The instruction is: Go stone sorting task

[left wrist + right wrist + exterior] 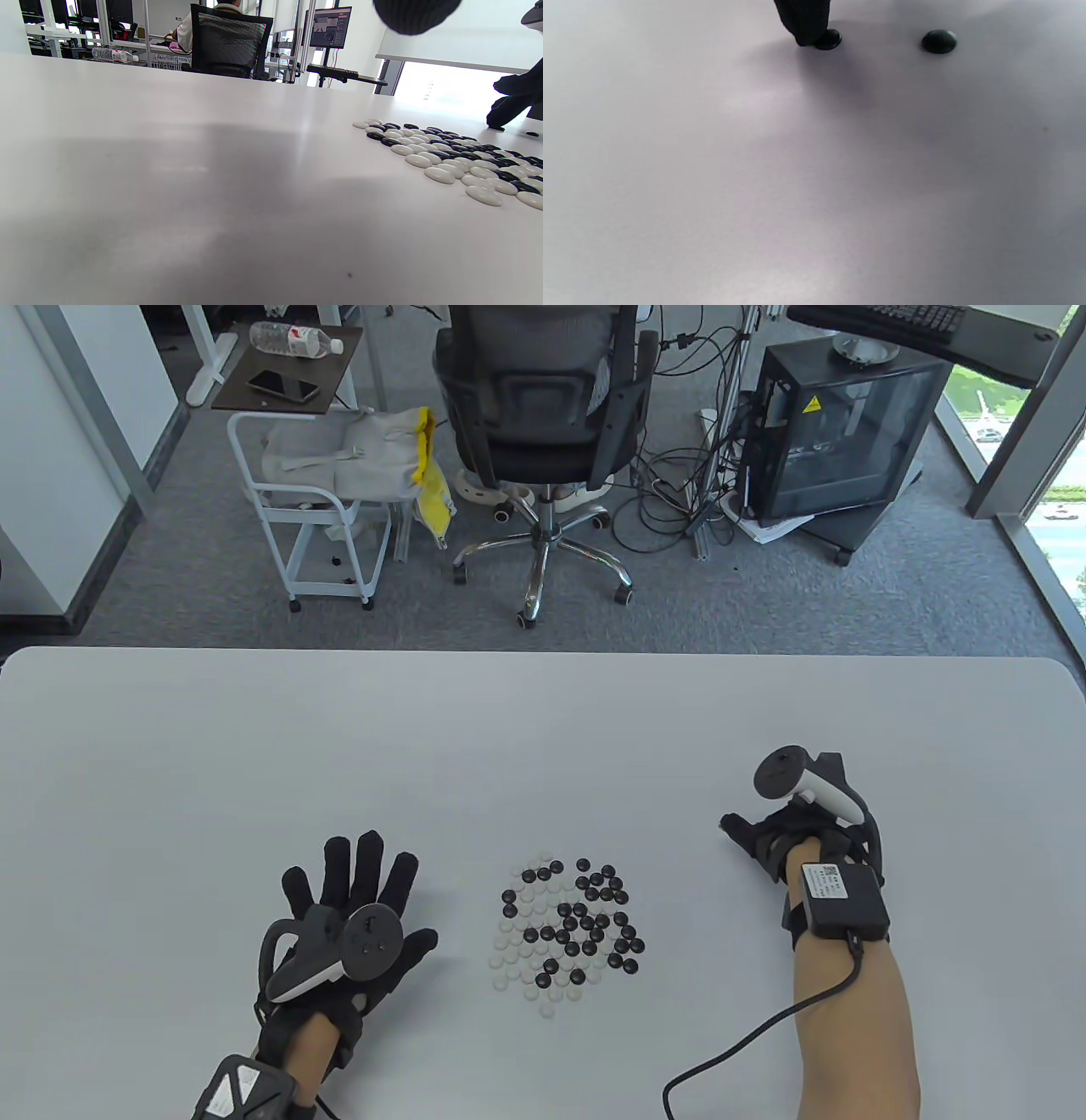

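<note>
A mixed pile of black and white Go stones lies on the white table, between my hands; it also shows in the left wrist view. My left hand rests flat on the table left of the pile, fingers spread, holding nothing. My right hand is to the right of the pile, fingers bent down to the table. In the right wrist view one fingertip touches a black stone lying on the table. A second black stone lies loose beside it.
A cable runs from my right wrist across the table's near edge. Beyond the table's far edge stand an office chair, a white cart and a black computer case.
</note>
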The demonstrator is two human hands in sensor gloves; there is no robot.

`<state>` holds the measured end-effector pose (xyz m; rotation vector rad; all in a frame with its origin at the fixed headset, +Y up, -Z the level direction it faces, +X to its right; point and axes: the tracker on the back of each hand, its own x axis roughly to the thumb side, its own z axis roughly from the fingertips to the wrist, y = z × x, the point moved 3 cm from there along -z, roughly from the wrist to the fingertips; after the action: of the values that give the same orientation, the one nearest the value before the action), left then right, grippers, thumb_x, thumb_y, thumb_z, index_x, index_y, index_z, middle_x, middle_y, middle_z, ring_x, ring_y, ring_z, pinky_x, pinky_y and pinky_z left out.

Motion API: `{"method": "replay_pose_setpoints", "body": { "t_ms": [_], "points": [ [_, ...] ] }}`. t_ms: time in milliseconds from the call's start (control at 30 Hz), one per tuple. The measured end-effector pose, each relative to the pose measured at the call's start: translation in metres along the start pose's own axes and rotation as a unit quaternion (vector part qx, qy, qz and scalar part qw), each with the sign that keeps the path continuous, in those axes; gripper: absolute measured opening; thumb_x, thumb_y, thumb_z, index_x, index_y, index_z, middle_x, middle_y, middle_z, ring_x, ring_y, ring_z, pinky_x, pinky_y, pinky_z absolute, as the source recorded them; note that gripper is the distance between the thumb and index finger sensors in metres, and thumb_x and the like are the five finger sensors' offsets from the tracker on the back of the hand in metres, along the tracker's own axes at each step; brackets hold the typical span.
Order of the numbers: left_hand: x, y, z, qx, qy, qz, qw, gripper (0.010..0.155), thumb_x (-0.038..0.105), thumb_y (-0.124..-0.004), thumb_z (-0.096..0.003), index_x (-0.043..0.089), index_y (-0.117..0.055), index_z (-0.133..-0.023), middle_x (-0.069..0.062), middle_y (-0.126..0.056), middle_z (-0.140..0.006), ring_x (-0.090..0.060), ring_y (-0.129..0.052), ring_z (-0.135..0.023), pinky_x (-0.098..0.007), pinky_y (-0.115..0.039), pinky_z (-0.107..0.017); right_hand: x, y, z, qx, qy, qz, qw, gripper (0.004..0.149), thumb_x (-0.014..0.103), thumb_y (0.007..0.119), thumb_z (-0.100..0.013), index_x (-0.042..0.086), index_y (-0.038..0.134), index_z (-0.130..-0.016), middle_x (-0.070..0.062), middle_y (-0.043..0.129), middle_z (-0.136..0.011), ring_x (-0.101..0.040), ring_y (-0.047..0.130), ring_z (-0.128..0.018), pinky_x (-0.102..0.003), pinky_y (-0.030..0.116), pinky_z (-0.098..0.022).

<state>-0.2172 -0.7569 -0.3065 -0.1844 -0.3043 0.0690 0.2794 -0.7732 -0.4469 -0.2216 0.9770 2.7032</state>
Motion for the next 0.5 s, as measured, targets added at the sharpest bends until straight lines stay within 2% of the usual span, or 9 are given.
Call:
{"method": "replay_pose_setpoints", "body": {
  "t_ms": [333,500],
  "points": [
    [0.002,-0.002,-0.002,-0.005,-0.001,-0.005,1.000,0.086,0.063,-0.053,-0.0579,0.019,-0.013,-0.120,-0.023,0.010,-0.119,-0.056,0.012,-0.101,-0.085,0.001,-0.053,-0.030,-0.003,0.004,-0.014,0.037,-0.008,0.999,0.073,0.052,0.048,-0.064,0.003,0.062,-0.115,-0.042,0.013,-0.116,-0.068,-0.001,-0.095,-0.093,0.012,-0.055],
    [0.001,-0.001,-0.002,-0.003,0.000,-0.003,1.000,0.086,0.063,-0.053,-0.0579,0.019,-0.013,-0.120,-0.023,0.010,-0.119,-0.056,0.012,-0.101,-0.085,0.001,-0.053,-0.016,-0.009,0.009,-0.020,0.021,0.007,1.000,0.072,0.052,0.048,-0.064,0.004,0.062,-0.116,-0.043,0.012,-0.116,-0.068,-0.002,-0.095,-0.093,0.011,-0.055]
  ]
}}
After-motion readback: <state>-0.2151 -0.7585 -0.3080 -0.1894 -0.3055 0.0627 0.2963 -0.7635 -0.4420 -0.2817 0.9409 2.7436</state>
